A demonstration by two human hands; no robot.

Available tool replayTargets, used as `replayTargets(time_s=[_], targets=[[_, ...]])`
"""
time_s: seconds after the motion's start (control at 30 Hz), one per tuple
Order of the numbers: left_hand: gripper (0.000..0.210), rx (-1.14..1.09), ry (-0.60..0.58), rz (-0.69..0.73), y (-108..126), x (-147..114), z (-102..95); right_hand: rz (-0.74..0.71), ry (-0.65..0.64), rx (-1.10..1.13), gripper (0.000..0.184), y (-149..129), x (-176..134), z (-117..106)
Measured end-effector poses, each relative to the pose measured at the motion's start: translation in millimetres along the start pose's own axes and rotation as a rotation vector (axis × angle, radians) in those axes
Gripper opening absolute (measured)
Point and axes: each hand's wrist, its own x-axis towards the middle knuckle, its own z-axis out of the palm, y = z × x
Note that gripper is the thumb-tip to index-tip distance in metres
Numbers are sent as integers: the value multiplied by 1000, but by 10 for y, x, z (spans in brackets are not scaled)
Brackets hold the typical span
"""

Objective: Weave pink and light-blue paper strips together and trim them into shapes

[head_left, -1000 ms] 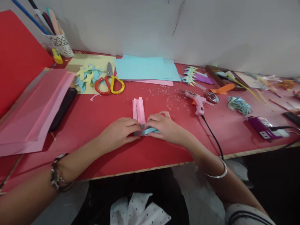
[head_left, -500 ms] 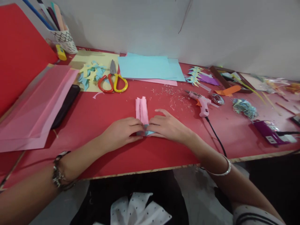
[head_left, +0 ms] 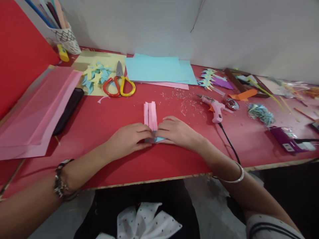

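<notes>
Between my two hands a small piece of light blue paper [head_left: 159, 139] lies on the red table, partly hidden by my fingers. My left hand [head_left: 133, 136] holds its left side, fingers closed and pressed together. From the right, my right hand [head_left: 175, 132] pinches the same paper, its fingers bent over the edge. Just beyond the fingertips are folded pink paper strips [head_left: 150, 114], lying side by side and pointing away from me. Their near ends meet the blue paper; whether they are joined to it I cannot tell.
Scissors [head_left: 119, 81] lie on yellow paper [head_left: 104, 56] with cut scraps. Blue sheets [head_left: 154, 69] rest along the wall. A pink glue gun [head_left: 214, 108] with its cord lies to the right, near a purple power strip [head_left: 286, 139]. Pink sheets [head_left: 37, 113] are stacked at left.
My right hand's fingers have curled in over the blue paper; its raised index finger has come down. The left hand stays almost in place. The view has shifted slightly.
</notes>
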Motion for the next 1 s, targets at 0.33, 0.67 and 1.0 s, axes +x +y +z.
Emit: replayTargets(time_s=[0.33, 0.67, 1.0], targets=[[21, -19, 26, 10, 7, 7, 0, 44, -37, 84, 40, 5, 30, -3], [17, -51, -24, -21, -3, 8, -15, 20, 26, 289, 51, 93, -8, 42], [17, -94, -26, -23, -6, 22, 4, 15, -32, 260, 42, 84, 31, 49]])
